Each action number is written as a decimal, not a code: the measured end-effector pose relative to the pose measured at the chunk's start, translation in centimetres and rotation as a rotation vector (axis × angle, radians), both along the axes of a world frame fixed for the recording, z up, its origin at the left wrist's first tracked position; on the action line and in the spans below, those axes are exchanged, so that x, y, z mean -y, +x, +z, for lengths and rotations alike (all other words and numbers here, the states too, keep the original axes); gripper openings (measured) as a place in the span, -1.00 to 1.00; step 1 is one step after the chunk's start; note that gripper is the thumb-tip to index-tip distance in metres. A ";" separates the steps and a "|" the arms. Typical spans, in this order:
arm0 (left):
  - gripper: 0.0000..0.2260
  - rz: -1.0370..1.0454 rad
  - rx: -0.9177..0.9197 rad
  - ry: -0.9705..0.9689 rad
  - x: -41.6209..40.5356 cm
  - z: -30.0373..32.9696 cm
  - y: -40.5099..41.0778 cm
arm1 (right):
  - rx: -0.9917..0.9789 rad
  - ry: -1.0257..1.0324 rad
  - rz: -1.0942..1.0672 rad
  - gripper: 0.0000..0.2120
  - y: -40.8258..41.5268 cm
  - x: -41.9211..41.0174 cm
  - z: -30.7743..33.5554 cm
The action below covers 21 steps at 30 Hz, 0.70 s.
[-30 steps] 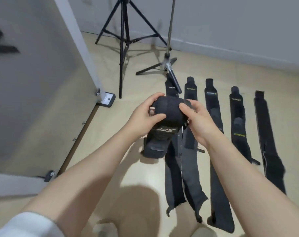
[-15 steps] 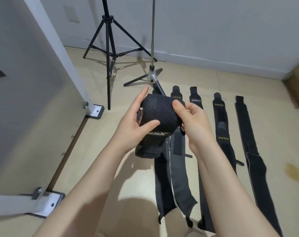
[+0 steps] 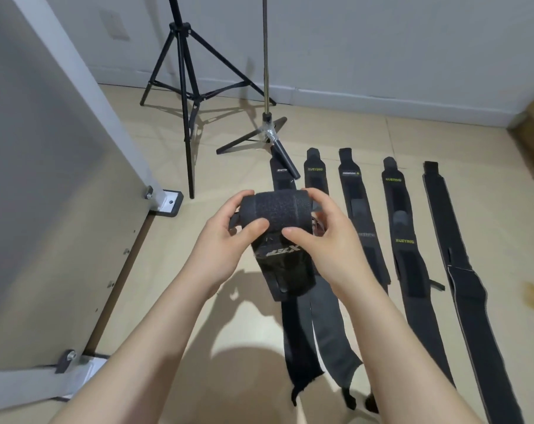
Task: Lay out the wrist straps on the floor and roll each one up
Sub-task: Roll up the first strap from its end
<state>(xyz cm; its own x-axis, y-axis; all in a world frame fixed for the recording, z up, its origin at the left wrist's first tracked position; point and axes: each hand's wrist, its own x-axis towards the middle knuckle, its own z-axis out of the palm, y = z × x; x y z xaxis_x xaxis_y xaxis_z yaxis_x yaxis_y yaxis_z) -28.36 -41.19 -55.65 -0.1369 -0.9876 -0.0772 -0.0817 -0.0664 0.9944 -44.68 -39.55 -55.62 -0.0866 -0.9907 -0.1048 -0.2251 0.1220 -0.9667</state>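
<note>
The rolled strap (image 3: 275, 212) is black with white lettering on its hanging tail; the straps laid flat (image 3: 408, 240) are black, some with yellow-green lettering, on a beige tiled floor (image 3: 320, 130) by a black tripod (image 3: 183, 87) and a grey wall (image 3: 382, 41)

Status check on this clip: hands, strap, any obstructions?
Both hands, left and right, grip the half-rolled strap, tail hanging. Five straps flat on floor. Tripod leg overlaps the leftmost.
</note>
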 end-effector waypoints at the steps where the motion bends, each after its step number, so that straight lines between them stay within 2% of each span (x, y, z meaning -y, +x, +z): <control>1: -0.68 -0.003 0.000 0.012 0.1 -0.1 0.1 | -0.025 0.004 0.002 -0.50 -0.1 0.0 -0.4; 5: -0.63 -0.065 -0.006 0.027 0.1 -0.3 0.6 | 0.054 0.052 0.011 -0.68 0.2 -0.1 -0.7; 13: -0.52 -0.078 -0.161 0.096 0.6 -0.5 -0.2 | 0.191 0.114 -0.017 -0.70 -1.0 0.2 -0.7; 16: -0.50 -0.109 -0.206 0.121 0.5 -0.9 -1.1 | 0.243 0.169 -0.042 -0.59 -2.0 0.7 -0.8; 19: -0.46 -0.069 -0.215 0.135 0.5 -1.3 -1.7 | 0.277 0.174 -0.046 -0.74 -2.0 0.8 -0.7; 21: -0.36 -0.082 -0.234 0.135 0.7 -1.3 -1.5 | 0.286 0.198 -0.022 -0.76 -1.7 0.8 -0.5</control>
